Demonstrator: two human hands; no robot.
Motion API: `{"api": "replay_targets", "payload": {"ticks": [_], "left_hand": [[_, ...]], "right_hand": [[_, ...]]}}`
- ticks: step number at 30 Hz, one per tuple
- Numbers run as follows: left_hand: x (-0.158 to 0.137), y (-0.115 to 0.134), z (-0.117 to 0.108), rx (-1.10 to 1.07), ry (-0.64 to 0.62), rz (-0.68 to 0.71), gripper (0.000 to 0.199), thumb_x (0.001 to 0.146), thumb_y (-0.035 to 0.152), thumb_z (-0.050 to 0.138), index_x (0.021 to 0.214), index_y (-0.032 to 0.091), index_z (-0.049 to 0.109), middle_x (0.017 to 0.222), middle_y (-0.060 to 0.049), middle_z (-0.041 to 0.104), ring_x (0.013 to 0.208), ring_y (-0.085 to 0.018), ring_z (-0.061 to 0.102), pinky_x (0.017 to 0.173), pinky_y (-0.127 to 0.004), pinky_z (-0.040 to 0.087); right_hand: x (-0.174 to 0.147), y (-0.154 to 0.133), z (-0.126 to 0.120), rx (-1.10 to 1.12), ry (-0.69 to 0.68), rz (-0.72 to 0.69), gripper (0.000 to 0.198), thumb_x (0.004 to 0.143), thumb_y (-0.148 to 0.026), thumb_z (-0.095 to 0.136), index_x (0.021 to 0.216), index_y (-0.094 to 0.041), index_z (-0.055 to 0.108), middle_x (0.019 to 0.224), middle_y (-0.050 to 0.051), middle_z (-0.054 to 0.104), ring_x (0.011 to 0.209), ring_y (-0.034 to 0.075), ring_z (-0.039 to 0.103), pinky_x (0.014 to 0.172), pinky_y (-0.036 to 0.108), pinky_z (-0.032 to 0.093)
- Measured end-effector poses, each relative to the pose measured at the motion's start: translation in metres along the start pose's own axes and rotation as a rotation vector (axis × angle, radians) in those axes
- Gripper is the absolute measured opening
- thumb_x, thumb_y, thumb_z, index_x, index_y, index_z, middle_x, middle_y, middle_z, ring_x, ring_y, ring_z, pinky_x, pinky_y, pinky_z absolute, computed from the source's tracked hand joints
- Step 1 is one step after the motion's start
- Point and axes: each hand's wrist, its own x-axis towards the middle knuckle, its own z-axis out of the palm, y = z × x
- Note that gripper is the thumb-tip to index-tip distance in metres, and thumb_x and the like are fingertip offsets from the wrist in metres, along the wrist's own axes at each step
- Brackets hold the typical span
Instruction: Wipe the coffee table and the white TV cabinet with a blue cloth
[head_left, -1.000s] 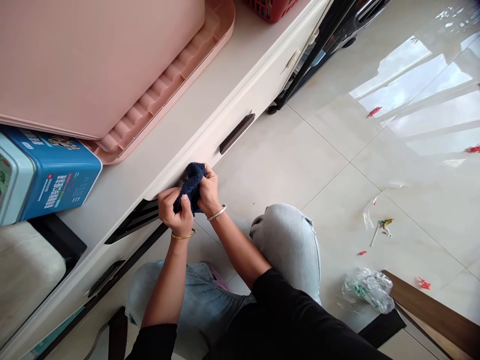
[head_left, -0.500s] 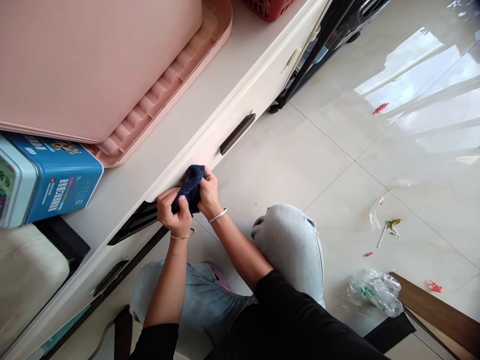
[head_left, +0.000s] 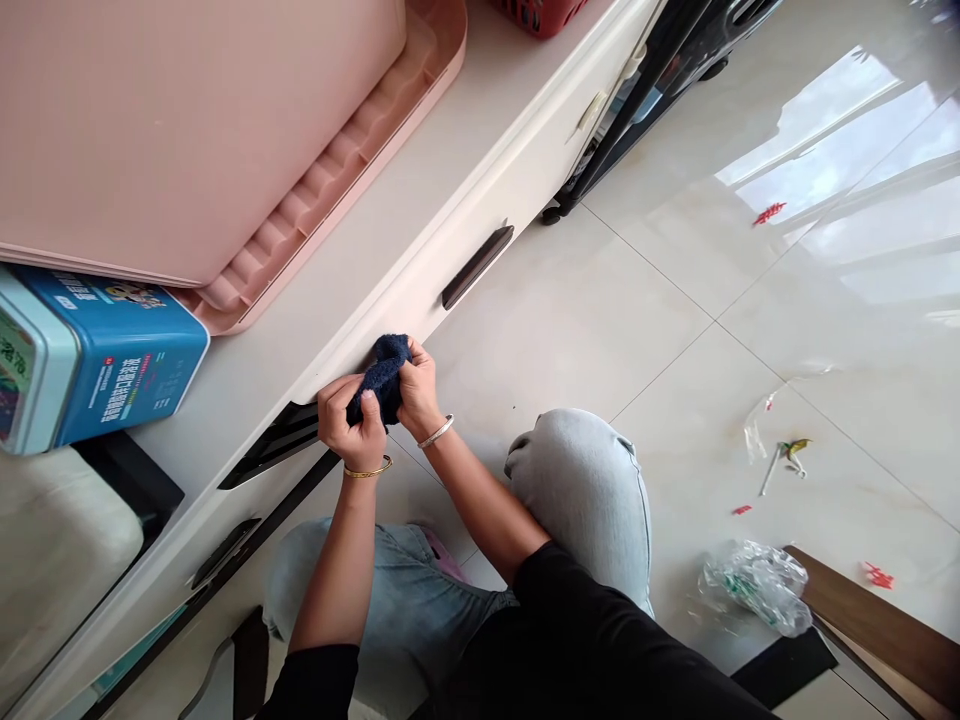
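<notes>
A dark navy cloth (head_left: 385, 380), fuzzy like towelling and bunched up, is gripped between my two hands in front of the white cabinet. My left hand (head_left: 351, 418) is closed on its near-left side, thumb pressed on top. On its right side my right hand (head_left: 418, 386) pinches the fabric, fingers curled around it. Whether the cloth touches the cabinet front I cannot tell. My fingertips are partly hidden by the fabric.
On the white cabinet top (head_left: 315, 300) are a pink tray (head_left: 442, 70), a blue box (head_left: 139, 350) and a red basket (head_left: 544, 12). A dark handle (head_left: 477, 267) juts from the cabinet front. A crumpled plastic bag (head_left: 757, 588) and red scraps (head_left: 879, 575) lie on the floor.
Both hands keep their grip on the navy cloth, which has shifted very slightly in shape. The whole view has moved a little.
</notes>
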Motion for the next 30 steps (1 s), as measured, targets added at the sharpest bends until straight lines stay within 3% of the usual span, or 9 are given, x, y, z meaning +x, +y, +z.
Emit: {"api": "replay_targets", "payload": {"ticks": [21,25,30], "left_hand": [[-0.001,0.001,-0.004,0.025,-0.018,-0.059,0.018,0.101,0.034,0.056,0.099,0.018,0.065,0.093,-0.009,0.071,0.089,-0.02,0.069,0.084,-0.037,0.054],[-0.003,0.001,-0.007,0.045,-0.014,-0.105,0.023,0.102,0.039,0.054,0.099,0.019,0.064,0.092,-0.009,0.07,0.087,-0.02,0.068,0.083,-0.038,0.054],[-0.006,-0.004,-0.033,0.088,-0.064,-0.053,0.027,0.101,0.044,0.056,0.099,0.02,0.069,0.09,-0.009,0.069,0.084,-0.021,0.066,0.081,-0.037,0.052]], "right_hand": [[-0.002,-0.001,0.004,0.0,-0.024,0.013,0.037,0.066,-0.034,0.083,0.067,-0.023,0.048,0.06,-0.01,0.047,0.054,0.006,0.038,0.049,0.019,0.037],[0.001,-0.006,-0.001,-0.148,-0.039,-0.11,0.025,0.072,-0.031,0.073,0.069,-0.023,0.049,0.065,-0.008,0.047,0.061,0.008,0.041,0.057,0.021,0.04],[-0.01,-0.03,-0.026,-0.631,0.142,-0.447,0.003,0.08,-0.022,0.06,0.078,-0.023,0.063,0.081,-0.003,0.059,0.084,0.015,0.053,0.083,0.028,0.047]]}}
